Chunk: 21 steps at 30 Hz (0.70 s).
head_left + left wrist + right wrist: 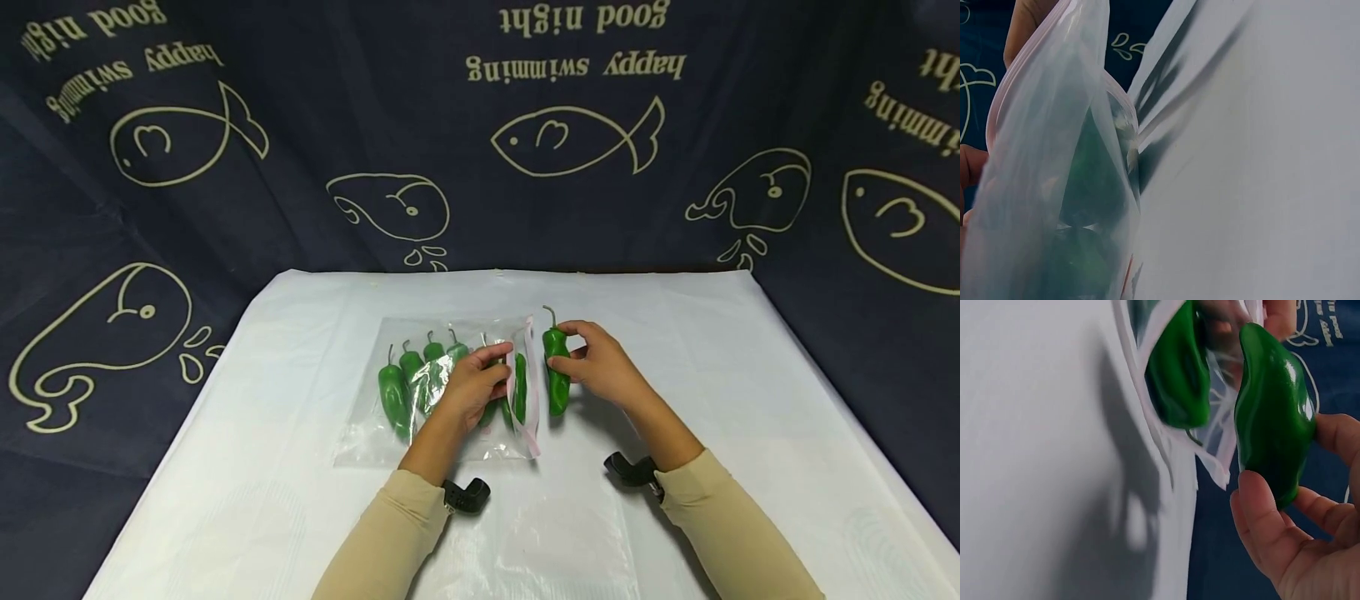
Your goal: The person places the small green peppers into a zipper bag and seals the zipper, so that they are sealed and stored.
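Note:
A clear zip bag [360, 442] with a pink-edged mouth lies on the table, several green peppers [393, 396] inside it. My left hand [472, 387] pinches the upper edge of the mouth and holds it raised, so the opening faces right. Just outside that opening, my right hand [600, 362] grips one green pepper [557, 375] between thumb and fingers, its stem pointing away from me. The right wrist view shows this held pepper [1275, 412] beside the gaping mouth, where another pepper [1179, 372] lies just within. Through the cloudy plastic [1029, 206], the left wrist view shows blurred green shapes.
A white cloth covers the table [712, 350]. Behind it hangs a dark blue curtain [450, 108] printed with fish, whales and lettering. Another clear plastic sheet or bag [562, 542] lies flat at the near side, between the forearms.

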Each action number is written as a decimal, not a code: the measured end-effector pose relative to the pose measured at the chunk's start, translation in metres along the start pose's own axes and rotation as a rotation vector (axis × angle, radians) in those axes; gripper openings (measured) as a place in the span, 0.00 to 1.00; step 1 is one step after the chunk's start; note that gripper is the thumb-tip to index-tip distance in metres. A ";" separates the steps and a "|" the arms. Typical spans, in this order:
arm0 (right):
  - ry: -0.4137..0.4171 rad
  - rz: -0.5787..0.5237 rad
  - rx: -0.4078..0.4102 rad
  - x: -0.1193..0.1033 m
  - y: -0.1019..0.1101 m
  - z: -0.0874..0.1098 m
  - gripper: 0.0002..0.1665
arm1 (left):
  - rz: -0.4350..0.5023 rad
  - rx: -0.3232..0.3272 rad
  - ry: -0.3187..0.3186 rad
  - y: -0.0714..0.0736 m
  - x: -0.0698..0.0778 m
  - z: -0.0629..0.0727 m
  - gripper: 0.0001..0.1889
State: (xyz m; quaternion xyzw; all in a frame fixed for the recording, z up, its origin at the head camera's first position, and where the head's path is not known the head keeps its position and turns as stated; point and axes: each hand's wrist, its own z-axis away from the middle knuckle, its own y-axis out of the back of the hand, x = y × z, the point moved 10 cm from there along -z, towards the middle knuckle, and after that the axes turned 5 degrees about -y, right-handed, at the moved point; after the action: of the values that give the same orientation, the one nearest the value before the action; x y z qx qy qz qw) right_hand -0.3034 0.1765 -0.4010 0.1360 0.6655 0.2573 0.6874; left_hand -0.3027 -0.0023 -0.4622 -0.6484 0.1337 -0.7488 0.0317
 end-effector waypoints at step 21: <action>0.025 0.035 -0.021 -0.004 -0.039 -0.007 0.35 | 0.017 -0.024 -0.013 -0.002 0.000 0.001 0.28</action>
State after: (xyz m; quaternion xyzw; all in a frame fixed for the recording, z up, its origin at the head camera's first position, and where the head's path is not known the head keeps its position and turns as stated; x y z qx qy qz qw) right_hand -0.3036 0.1411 -0.4185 0.1372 0.6686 0.2782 0.6759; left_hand -0.3016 -0.0006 -0.4613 -0.6525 0.1479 -0.7426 0.0315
